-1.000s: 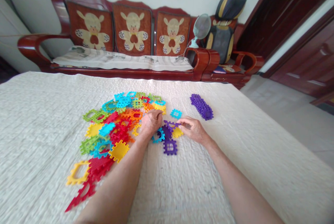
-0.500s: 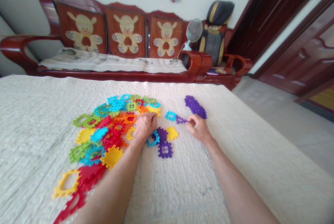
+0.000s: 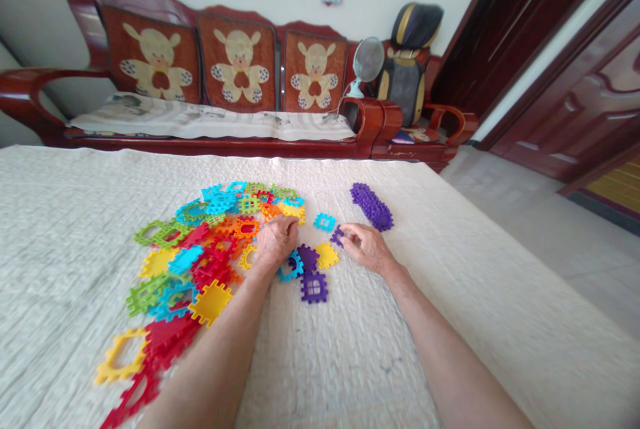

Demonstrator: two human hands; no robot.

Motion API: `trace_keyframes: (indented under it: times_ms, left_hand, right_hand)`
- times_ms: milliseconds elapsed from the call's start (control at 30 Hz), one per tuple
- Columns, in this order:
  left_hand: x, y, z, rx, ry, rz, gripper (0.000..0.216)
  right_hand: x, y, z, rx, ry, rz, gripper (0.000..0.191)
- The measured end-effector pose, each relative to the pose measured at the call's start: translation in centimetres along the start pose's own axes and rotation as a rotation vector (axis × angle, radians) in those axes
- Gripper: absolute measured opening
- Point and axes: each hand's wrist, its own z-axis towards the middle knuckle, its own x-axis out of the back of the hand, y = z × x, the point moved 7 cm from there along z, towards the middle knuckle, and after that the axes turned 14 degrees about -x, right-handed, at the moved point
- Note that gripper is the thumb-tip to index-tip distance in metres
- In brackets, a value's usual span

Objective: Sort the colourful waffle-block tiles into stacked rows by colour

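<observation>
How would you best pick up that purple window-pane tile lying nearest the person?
I'd pinch the purple tile by its toothed near edge, coming from the near right side. It lies flat on the cloth and that side is open; the left hand and other tiles crowd its far side.

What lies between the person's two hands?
Head view: a purple square plastic tile and a yellow square plastic tile lie between the left hand and right hand, which pinches another purple tile.

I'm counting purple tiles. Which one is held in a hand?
The small purple tile pinched by the right hand; the windowed tile and its neighbour lie flat on the cloth, and the purple stack lies apart.
</observation>
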Motion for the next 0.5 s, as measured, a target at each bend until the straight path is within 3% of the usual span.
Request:
trace_keyframes:
  times_ms: [100, 233, 367, 500]
  left_hand:
    - [-0.03, -0.07, 0.01, -0.004, 0.003, 0.001, 0.029]
    - [-0.08, -0.04, 0.03, -0.012, -0.008, 0.008, 0.029]
    - [0.03, 0.10, 0.02, -0.011, -0.015, 0.017, 0.030]
    - [-0.09, 0.00, 0.00, -0.006, -0.016, 0.009, 0.031]
  right_hand:
    - [-0.12, 0.14, -0.08, -0.036, 0.005, 0.052, 0.020]
    - [0.25, 0.07, -0.13, 0.032, 0.023, 0.050, 0.025]
    - [0.14, 0.01, -0.11, 0.092, -0.072, 0.001, 0.040]
    - [-0.05, -0.57, -0.33, 0.183, -0.131, -0.076, 0.036]
